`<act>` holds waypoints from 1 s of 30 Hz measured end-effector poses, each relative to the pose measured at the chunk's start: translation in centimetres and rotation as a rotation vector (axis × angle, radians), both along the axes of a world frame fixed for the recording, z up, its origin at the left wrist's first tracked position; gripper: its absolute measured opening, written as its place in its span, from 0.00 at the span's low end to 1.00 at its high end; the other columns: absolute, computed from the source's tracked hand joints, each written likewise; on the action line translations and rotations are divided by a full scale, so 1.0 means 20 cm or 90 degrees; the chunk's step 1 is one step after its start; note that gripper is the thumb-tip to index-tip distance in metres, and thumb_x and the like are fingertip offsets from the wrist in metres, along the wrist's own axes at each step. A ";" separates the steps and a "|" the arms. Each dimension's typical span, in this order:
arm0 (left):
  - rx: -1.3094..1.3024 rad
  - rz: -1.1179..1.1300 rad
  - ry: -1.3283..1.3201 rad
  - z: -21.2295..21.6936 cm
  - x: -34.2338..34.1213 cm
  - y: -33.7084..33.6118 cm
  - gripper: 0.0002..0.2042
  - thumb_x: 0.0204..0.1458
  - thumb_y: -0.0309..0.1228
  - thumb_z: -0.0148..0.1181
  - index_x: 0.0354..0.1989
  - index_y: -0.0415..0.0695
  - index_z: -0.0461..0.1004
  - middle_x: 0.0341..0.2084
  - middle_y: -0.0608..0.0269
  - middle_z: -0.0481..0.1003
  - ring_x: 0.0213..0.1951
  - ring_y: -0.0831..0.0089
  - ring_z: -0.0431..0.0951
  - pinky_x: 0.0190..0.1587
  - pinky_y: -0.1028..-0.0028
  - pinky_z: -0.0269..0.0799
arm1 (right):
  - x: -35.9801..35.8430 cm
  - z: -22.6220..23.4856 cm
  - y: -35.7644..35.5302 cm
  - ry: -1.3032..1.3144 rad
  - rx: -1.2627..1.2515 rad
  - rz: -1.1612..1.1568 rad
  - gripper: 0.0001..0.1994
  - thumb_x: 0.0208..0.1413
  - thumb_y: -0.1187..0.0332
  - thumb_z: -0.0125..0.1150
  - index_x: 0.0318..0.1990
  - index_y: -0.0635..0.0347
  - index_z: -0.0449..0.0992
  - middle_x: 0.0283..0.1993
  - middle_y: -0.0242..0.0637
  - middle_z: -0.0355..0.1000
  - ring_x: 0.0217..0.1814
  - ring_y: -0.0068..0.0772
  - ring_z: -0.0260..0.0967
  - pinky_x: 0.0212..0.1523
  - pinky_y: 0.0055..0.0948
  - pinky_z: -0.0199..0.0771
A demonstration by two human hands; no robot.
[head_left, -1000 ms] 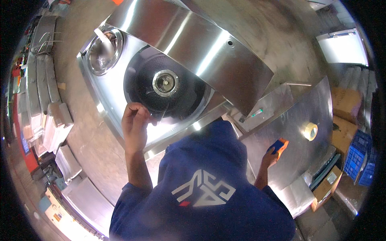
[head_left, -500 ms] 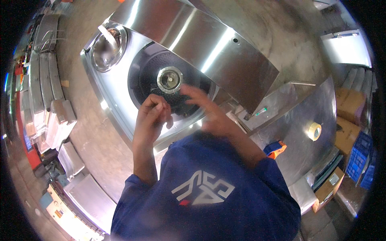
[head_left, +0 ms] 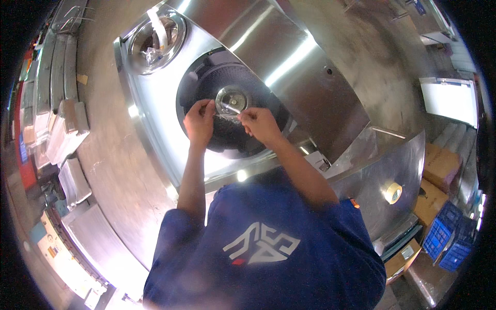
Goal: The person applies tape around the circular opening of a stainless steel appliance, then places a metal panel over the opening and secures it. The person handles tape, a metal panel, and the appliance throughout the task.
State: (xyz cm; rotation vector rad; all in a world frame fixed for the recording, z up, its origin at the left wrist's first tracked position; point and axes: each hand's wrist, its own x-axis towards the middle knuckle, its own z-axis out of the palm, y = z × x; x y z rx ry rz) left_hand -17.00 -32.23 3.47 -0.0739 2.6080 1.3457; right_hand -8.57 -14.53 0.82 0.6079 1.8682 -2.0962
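Fingers of both your hands pinch a thin clear strip above the steel cooker [head_left: 155,155], over its dark burner well [head_left: 230,111]. Your left hand [head_left: 199,124] and right hand [head_left: 260,125] hold opposite ends; the strip [head_left: 231,109] runs left-right between them, across the round metal burner cap [head_left: 231,99].

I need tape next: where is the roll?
In the head view, the tape roll lies on the steel sheet at the person's right, beside cardboard boxes.
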 end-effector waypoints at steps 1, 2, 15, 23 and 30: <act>-0.080 -0.013 0.064 -0.07 -0.03 0.01 0.11 0.61 0.37 0.58 0.43 0.43 0.79 0.28 0.62 0.77 0.29 0.65 0.80 0.35 0.65 0.77 | -0.05 -0.07 -0.01 -0.008 0.083 0.006 0.10 0.60 0.66 0.64 0.34 0.66 0.79 0.23 0.33 0.72 0.22 0.21 0.66 0.24 0.26 0.67; -0.159 -0.027 0.127 -0.14 -0.06 0.03 0.11 0.61 0.37 0.58 0.43 0.45 0.79 0.29 0.61 0.77 0.30 0.62 0.80 0.36 0.62 0.77 | -0.10 -0.13 -0.02 0.017 0.151 0.010 0.10 0.59 0.66 0.65 0.35 0.66 0.79 0.24 0.35 0.73 0.23 0.26 0.69 0.26 0.30 0.69; -0.367 -0.021 0.088 -0.57 -0.11 0.15 0.09 0.58 0.38 0.57 0.40 0.50 0.80 0.47 0.57 0.71 0.48 0.55 0.75 0.44 0.56 0.77 | -0.34 -0.54 -0.04 0.005 0.448 -0.045 0.10 0.52 0.69 0.68 0.35 0.66 0.75 0.37 0.56 0.75 0.44 0.62 0.74 0.43 0.50 0.72; -0.344 0.009 0.015 -0.61 -0.15 0.18 0.09 0.56 0.38 0.59 0.40 0.50 0.81 0.42 0.58 0.69 0.47 0.55 0.75 0.45 0.57 0.76 | -0.33 -0.63 -0.01 -0.027 0.466 -0.014 0.13 0.53 0.69 0.67 0.40 0.69 0.73 0.39 0.58 0.75 0.46 0.64 0.73 0.46 0.51 0.72; -0.410 -0.091 0.053 -0.60 -0.14 0.17 0.10 0.57 0.36 0.59 0.45 0.54 0.80 0.42 0.58 0.70 0.47 0.57 0.75 0.45 0.57 0.76 | -0.36 -0.59 0.00 -0.057 0.529 0.092 0.18 0.54 0.70 0.65 0.48 0.72 0.70 0.47 0.63 0.73 0.51 0.66 0.71 0.53 0.54 0.72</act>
